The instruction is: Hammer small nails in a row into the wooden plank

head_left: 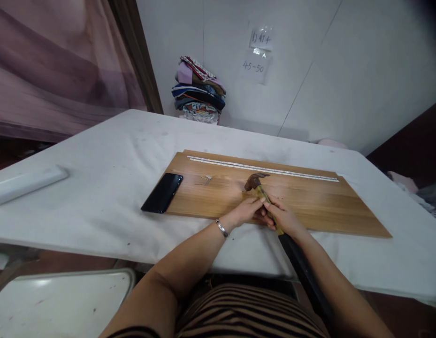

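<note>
My right hand (283, 217) is closed around the yellow upper part of a claw hammer (253, 180). The hammer's rusty head points away from me, over the wooden board (323, 206), and its dark grip runs back along my right forearm. On the other side, my left hand (246, 210) is closed too, with its thumb against the hammer's handle; its other fingers are partly hidden beneath. Several loose nails (207, 178) lie on the board to the left of the hammer head. Some tiny dark specks beside my right hand are too small to identify.
A black phone (163, 192) rests on the board's left end. Two white marked strips (260, 168) run along its far side. A white tablecloth (108, 188) covers the table, with a long white object (31, 183) at left. Folded cloths (198, 91) are stacked by the wall.
</note>
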The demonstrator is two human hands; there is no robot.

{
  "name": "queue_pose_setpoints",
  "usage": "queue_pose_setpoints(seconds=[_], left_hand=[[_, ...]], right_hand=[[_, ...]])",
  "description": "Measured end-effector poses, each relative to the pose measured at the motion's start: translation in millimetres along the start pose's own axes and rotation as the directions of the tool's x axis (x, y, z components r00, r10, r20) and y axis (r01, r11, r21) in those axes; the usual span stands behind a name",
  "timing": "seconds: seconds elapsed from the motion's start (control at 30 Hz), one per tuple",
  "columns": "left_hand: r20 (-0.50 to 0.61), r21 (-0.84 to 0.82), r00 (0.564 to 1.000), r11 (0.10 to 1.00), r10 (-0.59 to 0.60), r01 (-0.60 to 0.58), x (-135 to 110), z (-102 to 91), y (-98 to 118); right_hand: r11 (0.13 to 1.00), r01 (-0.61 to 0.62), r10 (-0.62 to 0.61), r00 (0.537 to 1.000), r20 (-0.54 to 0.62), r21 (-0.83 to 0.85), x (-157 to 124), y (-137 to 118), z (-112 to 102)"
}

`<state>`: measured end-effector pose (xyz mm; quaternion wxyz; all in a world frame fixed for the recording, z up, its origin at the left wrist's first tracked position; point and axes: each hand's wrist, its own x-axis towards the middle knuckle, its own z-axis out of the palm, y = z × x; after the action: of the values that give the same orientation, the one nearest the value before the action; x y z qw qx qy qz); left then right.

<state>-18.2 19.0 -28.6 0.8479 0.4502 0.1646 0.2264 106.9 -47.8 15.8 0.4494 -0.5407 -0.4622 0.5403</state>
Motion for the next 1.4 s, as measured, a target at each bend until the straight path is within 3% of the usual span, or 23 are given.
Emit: queue_pose_setpoints(seconds=[1.4], left_hand=[[-0.031,0.025,0.999,1.0,-0.006,0.007,-2.0,2.3,3.4]], right_hand=[[1.0,0.014,-0.014,1.0,-0.006,-0.012,-0.2,-0.8,1.2]])
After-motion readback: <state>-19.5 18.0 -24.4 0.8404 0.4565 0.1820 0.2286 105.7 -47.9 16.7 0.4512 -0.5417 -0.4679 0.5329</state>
